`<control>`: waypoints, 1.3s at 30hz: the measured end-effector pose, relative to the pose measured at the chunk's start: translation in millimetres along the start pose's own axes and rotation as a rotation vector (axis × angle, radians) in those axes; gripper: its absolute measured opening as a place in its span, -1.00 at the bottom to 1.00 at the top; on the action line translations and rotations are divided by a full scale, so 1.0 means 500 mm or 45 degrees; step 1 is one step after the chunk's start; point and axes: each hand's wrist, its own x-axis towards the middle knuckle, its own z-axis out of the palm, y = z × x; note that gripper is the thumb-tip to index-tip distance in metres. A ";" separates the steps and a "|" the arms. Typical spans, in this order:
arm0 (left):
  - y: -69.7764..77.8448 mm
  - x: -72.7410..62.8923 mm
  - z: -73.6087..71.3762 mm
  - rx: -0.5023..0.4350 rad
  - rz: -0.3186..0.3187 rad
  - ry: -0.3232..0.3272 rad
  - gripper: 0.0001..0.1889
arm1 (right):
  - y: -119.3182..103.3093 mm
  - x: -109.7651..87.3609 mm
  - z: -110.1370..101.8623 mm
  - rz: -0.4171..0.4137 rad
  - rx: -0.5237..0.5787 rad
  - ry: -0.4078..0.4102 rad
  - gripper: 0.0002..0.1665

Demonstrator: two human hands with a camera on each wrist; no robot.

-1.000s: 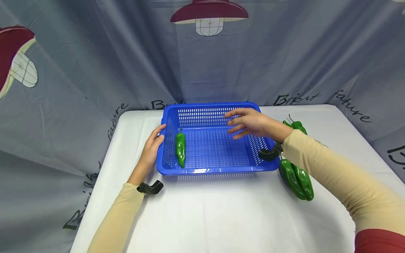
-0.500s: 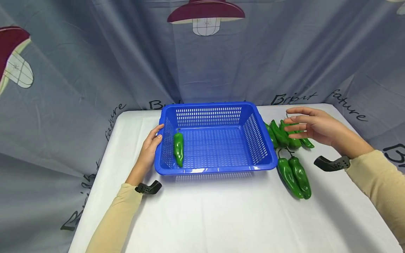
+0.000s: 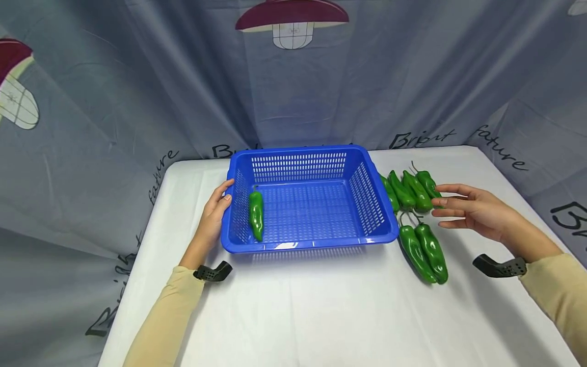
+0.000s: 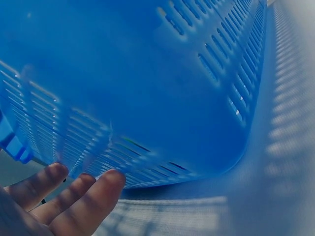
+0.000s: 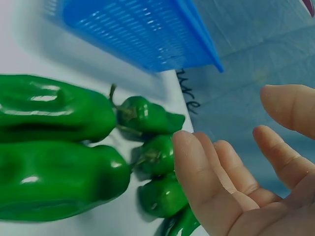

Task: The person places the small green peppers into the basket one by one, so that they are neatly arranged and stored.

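Note:
My left hand (image 3: 212, 214) is at the left rim of a blue perforated plastic basket (image 3: 312, 243), its fingertips touching the edge. In the left wrist view, fairly straight fingers (image 4: 88, 201) lie by the basket's slotted outer wall. One green pepper (image 3: 256, 216) lies inside, along the basket's left side. To the right of the basket, my right hand (image 3: 477, 211) hovers with fingers spread, holding nothing. Just left of it lie several green peppers in a back row, including one pepper (image 3: 417, 191) near its fingertips. Two larger-looking peppers (image 3: 431, 252) lie side by side in front.
A white cloth (image 3: 293, 311) covers the table. Behind it hangs a grey curtain (image 3: 298, 102) with printed lamps and lettering. The basket's right wall (image 3: 367, 199) stands close to the peppers.
My right hand has moved from above the basket to the right, then lower beside the peppers, uncovering the back row. My left hand has stayed at the basket's rim.

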 end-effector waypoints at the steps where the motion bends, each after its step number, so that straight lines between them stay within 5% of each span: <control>1: 0.001 0.000 0.000 0.005 0.000 0.001 -0.47 | 0.005 -0.003 -0.001 0.008 -0.008 0.006 -0.55; 24: 0.000 -0.001 -0.001 -0.020 -0.004 -0.012 -0.47 | 0.106 -0.058 -0.027 0.017 0.077 0.025 -0.50; 39: 0.003 -0.003 0.001 -0.007 0.004 0.002 -0.47 | 0.170 -0.060 -0.020 0.036 0.027 0.054 -0.50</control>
